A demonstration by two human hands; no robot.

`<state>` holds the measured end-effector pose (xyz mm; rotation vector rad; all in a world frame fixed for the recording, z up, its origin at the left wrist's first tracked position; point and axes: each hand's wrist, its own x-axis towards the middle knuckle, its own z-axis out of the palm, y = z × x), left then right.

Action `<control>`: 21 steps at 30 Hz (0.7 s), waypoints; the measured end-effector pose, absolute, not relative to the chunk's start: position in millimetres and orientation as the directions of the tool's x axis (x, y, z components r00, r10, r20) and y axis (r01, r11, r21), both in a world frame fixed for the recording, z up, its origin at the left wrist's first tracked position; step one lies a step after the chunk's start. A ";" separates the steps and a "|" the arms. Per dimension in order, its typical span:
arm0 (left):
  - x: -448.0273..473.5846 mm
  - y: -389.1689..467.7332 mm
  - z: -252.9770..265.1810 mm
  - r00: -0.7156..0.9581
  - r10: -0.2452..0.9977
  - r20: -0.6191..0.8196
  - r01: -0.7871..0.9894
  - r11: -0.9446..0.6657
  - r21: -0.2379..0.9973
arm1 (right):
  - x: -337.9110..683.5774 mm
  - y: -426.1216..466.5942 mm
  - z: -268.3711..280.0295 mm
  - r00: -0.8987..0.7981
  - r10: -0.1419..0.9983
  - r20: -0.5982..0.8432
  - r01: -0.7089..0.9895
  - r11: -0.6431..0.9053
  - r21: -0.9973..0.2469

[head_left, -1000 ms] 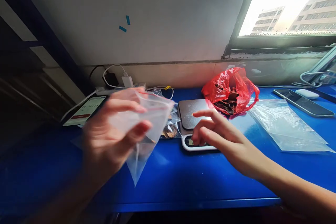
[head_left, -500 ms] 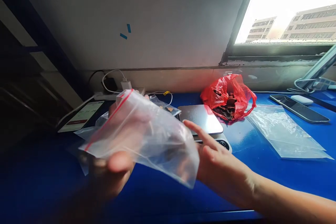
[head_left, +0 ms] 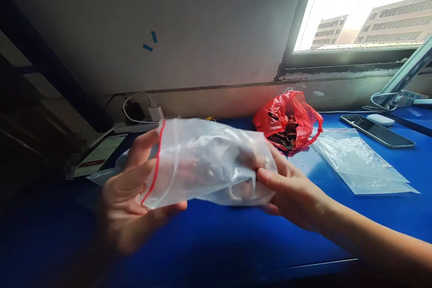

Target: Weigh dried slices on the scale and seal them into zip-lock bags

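Above the blue surface (head_left: 216, 238), the clear bag (head_left: 205, 166) hangs level, fingers of the right hand (head_left: 295, 186) clamped on its right end; whether the left hand (head_left: 124, 207) grips its red-edged left end, I cannot tell.

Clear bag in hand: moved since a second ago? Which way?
Yes, the clear bag moved right. Against the red bag, its right end was off to the left; now it reaches below that bag's left side in view.
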<state>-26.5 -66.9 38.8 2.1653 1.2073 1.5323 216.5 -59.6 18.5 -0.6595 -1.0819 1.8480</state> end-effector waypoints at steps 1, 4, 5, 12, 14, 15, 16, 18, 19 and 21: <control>-26.0 -65.5 39.8 0.119 0.731 0.672 0.422 -0.650 0.632 | 218.9 -57.1 20.0 -0.404 0.914 0.046 -0.418 -0.139 -0.898; -21.8 -60.7 40.7 0.103 0.793 0.601 0.286 -0.602 0.745 | 225.6 -50.2 22.2 -0.229 0.951 0.207 -0.381 0.108 -0.918; -20.1 -59.3 40.8 0.098 0.811 0.576 0.298 -0.576 0.761 | 227.0 -48.7 22.5 -0.204 0.949 0.239 -0.375 0.149 -0.915; -21.4 -54.6 41.7 0.255 0.786 0.564 0.332 -0.619 0.712 | 226.1 -45.1 21.9 -0.314 0.946 0.078 -0.365 -0.044 -0.930; -25.8 -53.5 40.9 0.307 0.792 0.527 0.318 -0.608 0.728 | 226.3 -42.5 22.4 -0.285 0.957 0.053 -0.379 -0.062 -0.923; -28.3 -53.0 40.8 0.338 0.798 0.498 0.322 -0.596 0.736 | 227.1 -41.0 23.1 -0.260 0.964 0.058 -0.388 -0.049 -0.920; -31.0 -52.5 41.0 0.369 0.798 0.476 0.335 -0.592 0.733 | 228.3 -39.4 24.0 -0.237 0.969 0.067 -0.392 -0.032 -0.919; -36.1 -50.7 42.9 0.443 0.785 0.432 0.386 -0.603 0.698 | 231.5 -36.8 26.3 -0.207 0.973 0.100 -0.365 0.018 -0.931; -38.0 -49.1 44.5 0.487 0.772 0.409 0.404 -0.614 0.679 | 233.2 -36.2 27.6 -0.193 0.973 0.123 -0.336 0.052 -0.940; -39.0 -44.0 48.4 0.543 0.751 0.375 0.398 -0.623 0.673 | 236.1 -36.3 29.6 -0.178 0.970 0.165 -0.265 0.114 -0.957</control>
